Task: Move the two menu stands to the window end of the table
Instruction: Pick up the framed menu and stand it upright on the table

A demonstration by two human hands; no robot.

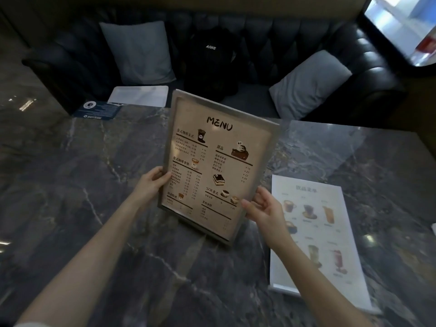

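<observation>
A brown menu stand (219,159) headed "MENU" is held upright and slightly tilted over the middle of the dark marble table (94,185). My left hand (152,182) grips its left edge, thumb on the front. Its lower right edge is gripped by my right hand (262,206). A second, white menu stand (313,232) with drink pictures lies flat on the table to the right, apart from both hands.
A black leather sofa (271,43) runs behind the table with two grey cushions (139,53) and a black bag (210,64). A blue card (99,110) and a white sheet (139,95) lie at the far left edge. A bright window (401,27) is at the upper right.
</observation>
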